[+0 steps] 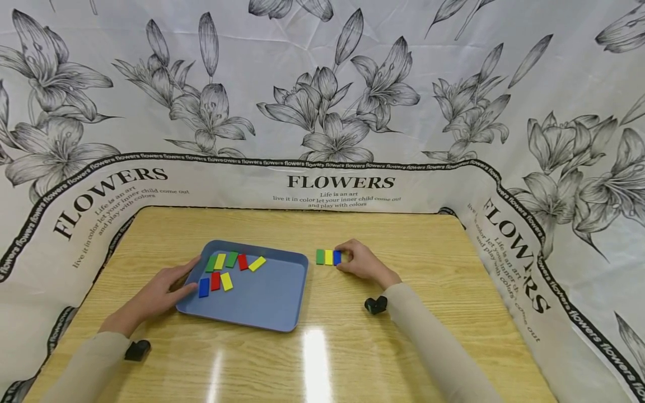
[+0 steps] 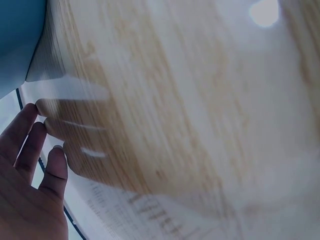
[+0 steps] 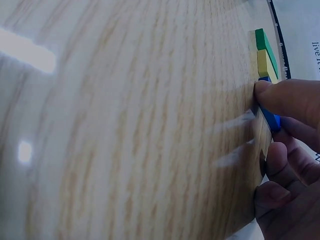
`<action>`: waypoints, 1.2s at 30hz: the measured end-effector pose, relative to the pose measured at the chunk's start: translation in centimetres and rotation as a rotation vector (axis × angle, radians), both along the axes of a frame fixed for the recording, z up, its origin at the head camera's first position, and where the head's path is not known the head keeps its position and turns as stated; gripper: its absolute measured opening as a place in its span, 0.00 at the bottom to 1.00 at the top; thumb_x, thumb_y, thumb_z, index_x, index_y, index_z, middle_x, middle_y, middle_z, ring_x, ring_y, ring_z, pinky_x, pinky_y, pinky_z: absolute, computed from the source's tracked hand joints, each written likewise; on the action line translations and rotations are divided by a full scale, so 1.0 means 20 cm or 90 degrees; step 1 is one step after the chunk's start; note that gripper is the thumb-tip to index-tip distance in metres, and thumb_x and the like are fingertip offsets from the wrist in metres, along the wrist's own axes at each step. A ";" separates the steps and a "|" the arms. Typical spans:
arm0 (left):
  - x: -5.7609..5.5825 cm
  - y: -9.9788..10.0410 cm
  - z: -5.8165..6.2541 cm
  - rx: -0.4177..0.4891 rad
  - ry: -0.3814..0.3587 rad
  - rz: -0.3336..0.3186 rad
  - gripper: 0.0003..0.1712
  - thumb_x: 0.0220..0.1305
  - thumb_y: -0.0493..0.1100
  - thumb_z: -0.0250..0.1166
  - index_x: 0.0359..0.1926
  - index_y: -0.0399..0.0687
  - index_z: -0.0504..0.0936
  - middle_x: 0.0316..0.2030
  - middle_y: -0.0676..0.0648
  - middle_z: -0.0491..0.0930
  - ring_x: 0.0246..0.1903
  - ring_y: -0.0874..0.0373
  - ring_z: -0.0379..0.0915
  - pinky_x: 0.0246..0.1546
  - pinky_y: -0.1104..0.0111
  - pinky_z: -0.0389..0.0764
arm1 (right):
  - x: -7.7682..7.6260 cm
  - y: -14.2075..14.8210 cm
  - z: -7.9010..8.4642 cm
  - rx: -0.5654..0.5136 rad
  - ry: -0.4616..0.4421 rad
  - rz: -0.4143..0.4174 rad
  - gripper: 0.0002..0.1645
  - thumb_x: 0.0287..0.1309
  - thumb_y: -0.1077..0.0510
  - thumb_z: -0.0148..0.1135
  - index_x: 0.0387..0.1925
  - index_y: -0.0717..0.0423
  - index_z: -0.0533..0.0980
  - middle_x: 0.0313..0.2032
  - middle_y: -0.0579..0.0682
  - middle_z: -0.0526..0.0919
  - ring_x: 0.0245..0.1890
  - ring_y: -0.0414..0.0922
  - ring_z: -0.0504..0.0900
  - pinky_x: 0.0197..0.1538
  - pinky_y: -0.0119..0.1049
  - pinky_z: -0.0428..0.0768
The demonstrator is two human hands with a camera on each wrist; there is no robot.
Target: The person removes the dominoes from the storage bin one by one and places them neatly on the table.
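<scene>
My right hand (image 1: 360,261) pinches a blue tile (image 1: 337,257) between the thumb and a finger, low at the desk (image 1: 403,358), to the right of the tray (image 1: 262,320). The right wrist view shows the thumb on the near end of that tile, with my other fingers bent beneath. Just left of it lie a yellow tile (image 1: 328,257) and then a green tile (image 1: 319,257), so the three make a short row, their long sides next to one another. Whether the blue one touches the yellow one I cannot tell.

My left hand (image 1: 162,292) is spread at the left side of the tray, its thumb at the rim near a second blue tile (image 1: 204,287) and its fingers reaching along the outer edge; how firmly it presses there I cannot tell.

Eight tiles lie flat in the left and upper part of the tray. The back row runs green, yellow, green, red, yellow, the last one turned at a slant; the front row runs blue, red, yellow.

Both my sleeves (image 1: 433,336) are beige. Around the desk hangs a white cloth (image 1: 282,45) printed with grey lilies and the word FLOWERS.
</scene>
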State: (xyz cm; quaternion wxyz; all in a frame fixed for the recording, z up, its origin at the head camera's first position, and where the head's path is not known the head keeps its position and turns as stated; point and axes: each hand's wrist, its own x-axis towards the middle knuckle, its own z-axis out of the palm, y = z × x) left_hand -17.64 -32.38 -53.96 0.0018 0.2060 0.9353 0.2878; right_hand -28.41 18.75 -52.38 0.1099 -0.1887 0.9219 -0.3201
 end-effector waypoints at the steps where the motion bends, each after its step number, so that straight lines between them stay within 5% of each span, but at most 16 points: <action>1: 0.00 0.00 0.00 0.001 0.000 -0.001 0.41 0.74 0.50 0.63 0.80 0.42 0.59 0.71 0.29 0.69 0.68 0.27 0.65 0.65 0.33 0.67 | 0.00 0.00 0.00 -0.001 0.000 0.000 0.30 0.60 0.59 0.74 0.63 0.63 0.78 0.51 0.60 0.77 0.34 0.45 0.71 0.36 0.34 0.71; 18: 0.02 -0.01 0.02 0.003 -0.024 0.017 0.41 0.74 0.51 0.63 0.81 0.47 0.58 0.71 0.29 0.68 0.69 0.26 0.63 0.65 0.31 0.65 | 0.01 0.01 0.00 -0.003 0.020 0.008 0.37 0.58 0.57 0.74 0.67 0.64 0.74 0.53 0.61 0.77 0.35 0.44 0.73 0.39 0.36 0.75; 22: 0.02 -0.01 0.02 0.002 -0.029 0.018 0.41 0.74 0.52 0.63 0.81 0.48 0.58 0.71 0.29 0.68 0.69 0.26 0.62 0.65 0.31 0.64 | 0.00 -0.01 0.03 -0.012 0.030 -0.014 0.41 0.57 0.54 0.75 0.70 0.61 0.72 0.57 0.61 0.75 0.49 0.52 0.77 0.54 0.47 0.80; 27: 0.01 -0.01 0.02 -0.002 -0.028 0.014 0.41 0.74 0.52 0.63 0.81 0.47 0.58 0.72 0.29 0.67 0.69 0.26 0.62 0.66 0.31 0.65 | -0.01 -0.09 0.07 -0.016 0.030 -0.012 0.44 0.60 0.50 0.74 0.74 0.57 0.68 0.69 0.63 0.68 0.69 0.61 0.69 0.70 0.60 0.71; 36: 0.00 -0.01 0.02 -0.004 -0.023 0.005 0.41 0.74 0.51 0.63 0.80 0.45 0.58 0.72 0.29 0.68 0.69 0.27 0.63 0.66 0.32 0.66 | -0.02 -0.37 0.17 -0.024 0.068 0.099 0.48 0.60 0.50 0.73 0.76 0.61 0.64 0.74 0.63 0.65 0.75 0.61 0.63 0.75 0.59 0.65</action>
